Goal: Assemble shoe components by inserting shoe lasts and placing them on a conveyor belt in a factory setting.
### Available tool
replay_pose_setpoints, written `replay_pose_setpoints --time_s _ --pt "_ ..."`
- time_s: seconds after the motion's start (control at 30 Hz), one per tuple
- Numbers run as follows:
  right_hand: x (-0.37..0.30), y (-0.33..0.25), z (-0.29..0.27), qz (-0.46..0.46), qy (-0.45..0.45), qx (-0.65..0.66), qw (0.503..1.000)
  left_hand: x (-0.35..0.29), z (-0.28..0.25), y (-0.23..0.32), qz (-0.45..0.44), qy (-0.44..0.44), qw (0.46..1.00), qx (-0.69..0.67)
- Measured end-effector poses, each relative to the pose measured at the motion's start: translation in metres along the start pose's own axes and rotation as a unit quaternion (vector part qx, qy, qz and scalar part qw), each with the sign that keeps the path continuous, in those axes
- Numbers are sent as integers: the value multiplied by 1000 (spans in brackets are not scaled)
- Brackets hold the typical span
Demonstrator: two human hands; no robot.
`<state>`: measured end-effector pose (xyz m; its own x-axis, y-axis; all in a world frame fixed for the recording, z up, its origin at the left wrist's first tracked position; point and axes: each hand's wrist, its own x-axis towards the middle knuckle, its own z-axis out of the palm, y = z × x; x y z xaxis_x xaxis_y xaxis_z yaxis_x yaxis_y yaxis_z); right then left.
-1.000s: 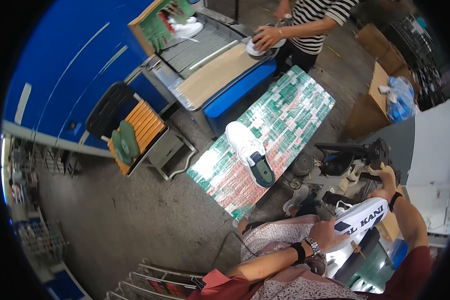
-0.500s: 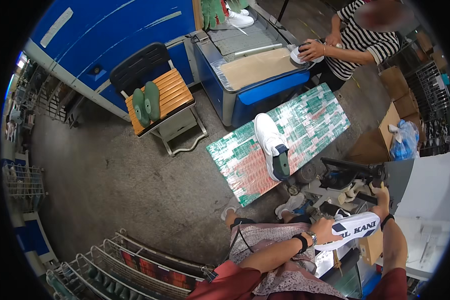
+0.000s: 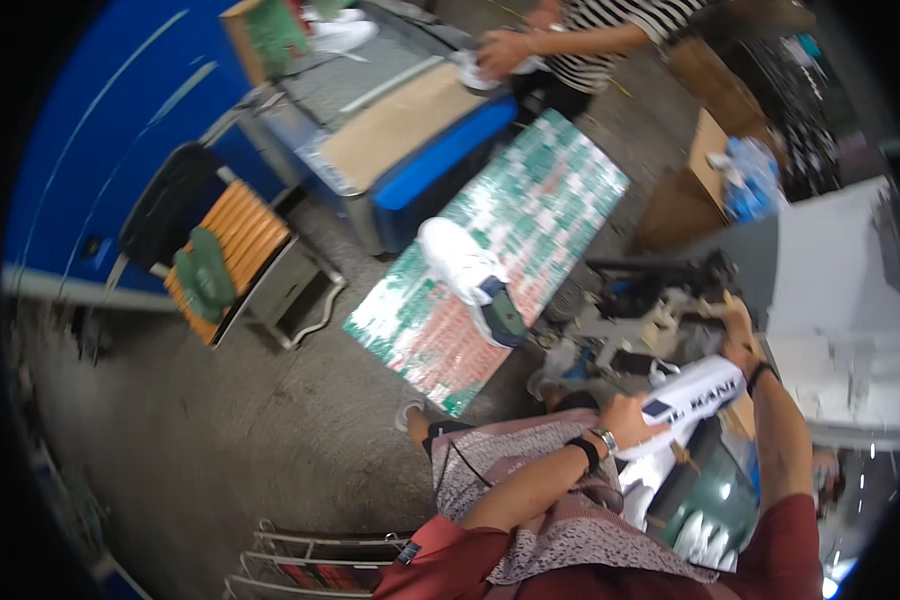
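Note:
A white shoe (image 3: 698,396) with dark lettering and a dark patch on its side is held before me at the lower right. My left hand (image 3: 630,422) grips its near end, fingers closed over the upper. At the far end is my right hand (image 3: 738,338), closed against the shoe, a finger or thumb pointing up; some of its fingers are hidden. Another white shoe (image 3: 456,258), with a dark collar and a green shoe last (image 3: 504,318) inside, lies on a bench (image 3: 390,335) wrapped in green, white and red.
Beside my hands stands a machine (image 3: 660,325) with metal parts. Green lasts (image 3: 205,272) rest on a slatted chair (image 3: 240,225). Behind the bench is a blue-sided worktable (image 3: 440,165), where a person in stripes (image 3: 590,45) handles a shoe. A wire rack (image 3: 310,545) stands lower left.
My view has swung to the right, so the bench, chair and worktable appear further left, with some blur. Both hands stay on the white shoe, which looks slightly more tilted.

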<state>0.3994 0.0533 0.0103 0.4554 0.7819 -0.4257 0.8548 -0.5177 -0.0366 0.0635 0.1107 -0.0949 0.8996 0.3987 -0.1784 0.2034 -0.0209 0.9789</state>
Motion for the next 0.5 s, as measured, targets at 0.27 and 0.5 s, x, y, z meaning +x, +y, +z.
replay_pose_setpoints --time_s 0.27,0.5 --pt "-54 27 6 129 -106 -9 986 10 -10 -2 41 5 999 -29" --pt "-78 -34 -10 310 -81 76 944 12 -59 -26 150 -67 980 -112"
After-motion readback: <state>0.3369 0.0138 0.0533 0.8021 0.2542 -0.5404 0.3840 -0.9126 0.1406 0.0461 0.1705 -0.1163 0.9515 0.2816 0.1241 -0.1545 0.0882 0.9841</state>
